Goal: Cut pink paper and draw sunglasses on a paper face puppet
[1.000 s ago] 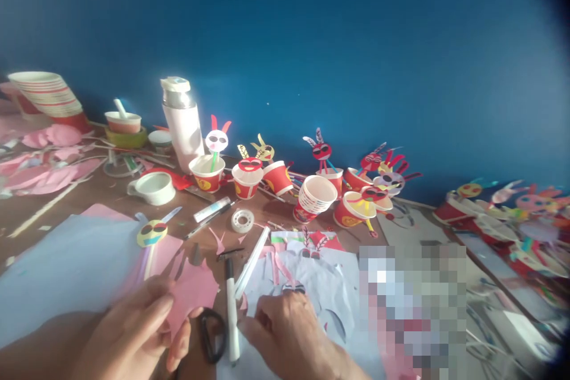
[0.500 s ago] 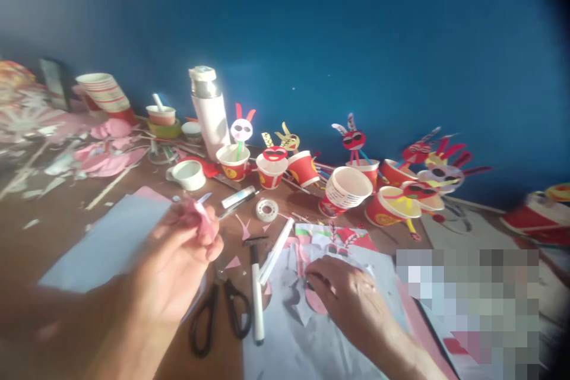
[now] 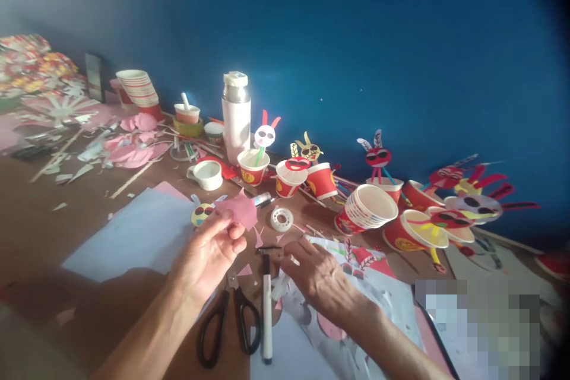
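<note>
My left hand (image 3: 209,252) pinches a cut piece of pink paper (image 3: 243,209) and holds it just above the brown table (image 3: 84,217). My right hand (image 3: 314,273) rests fingers-down on white and pink paper cut-outs (image 3: 356,285), its fingertips near the cap end of a white marker (image 3: 266,309). Whether its fingers grip anything is hidden. Black-handled scissors (image 3: 229,323) lie between my two forearms, beside the marker.
A tape roll (image 3: 282,219), a white mug (image 3: 207,174) and a white flask (image 3: 236,116) stand behind my hands. Red paper cups with bunny-face sticks (image 3: 253,166) line the blue wall. A stack of cups (image 3: 365,208) lies tipped. A pale blue sheet (image 3: 133,234) lies left.
My left hand lifted the pink paper off the table and now holds it further right. My right hand shifted from the cut-outs toward the marker. The camera view swung left.
</note>
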`<state>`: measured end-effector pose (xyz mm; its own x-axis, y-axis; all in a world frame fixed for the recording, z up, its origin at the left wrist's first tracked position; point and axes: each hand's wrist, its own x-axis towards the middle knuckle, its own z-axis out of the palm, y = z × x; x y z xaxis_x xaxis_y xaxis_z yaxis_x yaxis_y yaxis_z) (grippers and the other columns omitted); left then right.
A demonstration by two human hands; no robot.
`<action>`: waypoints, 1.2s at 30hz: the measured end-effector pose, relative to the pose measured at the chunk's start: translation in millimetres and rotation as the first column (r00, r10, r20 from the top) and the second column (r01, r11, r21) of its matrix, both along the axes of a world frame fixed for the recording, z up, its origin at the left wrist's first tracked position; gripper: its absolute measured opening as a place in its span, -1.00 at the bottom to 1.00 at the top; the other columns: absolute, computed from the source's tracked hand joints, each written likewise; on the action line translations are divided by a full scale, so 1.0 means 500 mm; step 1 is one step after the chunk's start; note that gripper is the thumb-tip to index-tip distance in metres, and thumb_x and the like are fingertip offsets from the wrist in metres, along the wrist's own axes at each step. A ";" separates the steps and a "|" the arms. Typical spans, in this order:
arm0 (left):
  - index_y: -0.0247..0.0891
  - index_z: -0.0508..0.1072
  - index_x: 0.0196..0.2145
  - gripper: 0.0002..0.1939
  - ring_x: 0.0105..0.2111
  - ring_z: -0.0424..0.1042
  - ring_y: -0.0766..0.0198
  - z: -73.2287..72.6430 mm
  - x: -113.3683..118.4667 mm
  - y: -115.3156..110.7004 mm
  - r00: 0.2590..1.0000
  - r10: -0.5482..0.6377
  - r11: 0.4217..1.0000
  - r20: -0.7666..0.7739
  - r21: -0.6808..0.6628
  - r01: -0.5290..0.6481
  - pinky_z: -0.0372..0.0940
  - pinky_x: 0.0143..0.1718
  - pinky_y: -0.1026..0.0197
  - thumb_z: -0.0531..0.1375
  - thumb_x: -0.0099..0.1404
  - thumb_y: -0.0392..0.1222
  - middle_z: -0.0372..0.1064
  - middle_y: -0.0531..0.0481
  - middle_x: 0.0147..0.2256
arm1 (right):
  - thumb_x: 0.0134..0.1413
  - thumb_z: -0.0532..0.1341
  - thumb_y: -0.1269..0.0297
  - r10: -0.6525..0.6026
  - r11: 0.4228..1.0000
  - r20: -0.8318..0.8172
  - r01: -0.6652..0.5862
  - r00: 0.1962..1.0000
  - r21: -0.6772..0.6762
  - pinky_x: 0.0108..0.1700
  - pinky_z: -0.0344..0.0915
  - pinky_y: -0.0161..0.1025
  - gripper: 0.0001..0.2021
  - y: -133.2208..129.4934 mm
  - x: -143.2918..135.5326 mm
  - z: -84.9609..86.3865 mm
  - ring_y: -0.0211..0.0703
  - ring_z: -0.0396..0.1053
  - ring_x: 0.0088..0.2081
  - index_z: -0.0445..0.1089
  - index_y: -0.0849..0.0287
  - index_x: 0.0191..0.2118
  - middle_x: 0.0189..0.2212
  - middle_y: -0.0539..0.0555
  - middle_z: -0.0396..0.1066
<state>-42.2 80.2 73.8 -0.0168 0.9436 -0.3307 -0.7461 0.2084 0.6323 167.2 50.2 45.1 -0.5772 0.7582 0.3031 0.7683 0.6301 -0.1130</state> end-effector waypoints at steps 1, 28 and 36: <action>-0.30 0.32 -0.59 -0.78 -0.60 0.30 0.41 0.000 -0.001 0.000 1.000 -0.003 1.000 -0.013 0.007 0.003 0.21 -0.62 0.37 0.33 -0.04 -0.41 0.31 0.12 -0.60 | 0.12 0.07 0.59 0.049 0.999 -0.034 -0.049 0.998 0.004 -0.37 0.30 -0.33 -0.69 -0.001 0.009 0.010 -0.20 0.40 -0.27 0.44 0.03 -0.25 -0.28 -0.02 0.48; -0.31 0.46 -0.36 -0.72 -0.51 0.16 0.35 -0.047 0.088 -0.080 0.442 -0.478 0.672 -0.759 0.008 0.740 0.08 -0.52 0.34 0.20 0.23 0.00 0.20 0.07 -0.52 | 0.02 0.30 0.05 -0.597 0.708 -0.775 -0.317 0.208 -0.631 -0.42 0.16 -0.37 -0.71 -0.045 -0.017 0.015 -0.33 0.21 -0.51 0.43 0.20 -0.48 -0.57 -0.05 0.33; -0.25 0.20 -0.57 -0.58 -0.62 -0.04 0.42 -0.065 0.089 -0.083 0.492 -0.611 0.672 -0.620 -0.078 0.736 -0.11 -0.58 0.31 0.21 0.17 0.11 -0.03 0.18 -0.63 | -0.12 0.37 0.00 -0.681 0.691 -0.728 -0.264 0.075 -0.673 -0.54 0.19 -0.41 -0.65 -0.042 -0.004 0.031 -0.38 0.22 -0.64 0.33 0.20 -0.48 -0.68 -0.11 0.30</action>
